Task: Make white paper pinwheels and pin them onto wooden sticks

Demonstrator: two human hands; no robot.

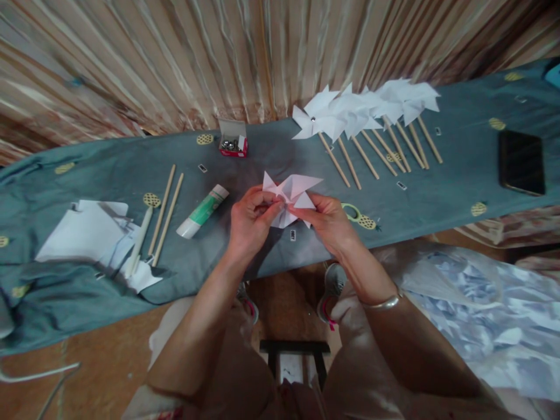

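Note:
Between my two hands is a white paper pinwheel [295, 185], its pointed blades folded in toward the middle. My left hand [250, 219] pinches it near the centre with thumb and fingers. On the other side, my right hand [330, 220] grips the lower right blades and wears a silver bangle at the wrist. No stick shows on this pinwheel. Beside my right hand lie scissors, of which only a yellow-green handle loop [351, 212] shows. A white and green glue stick [202, 211] lies left of my left hand.
Finished pinwheels [345, 111] on wooden sticks overlap at the back right. A small open red box [233, 140] holds metal pins. Two loose sticks [168, 219] and white paper sheets [83, 236] lie left. A black phone [521, 162] rests far right. A bag of paper pieces [481, 309] sits below.

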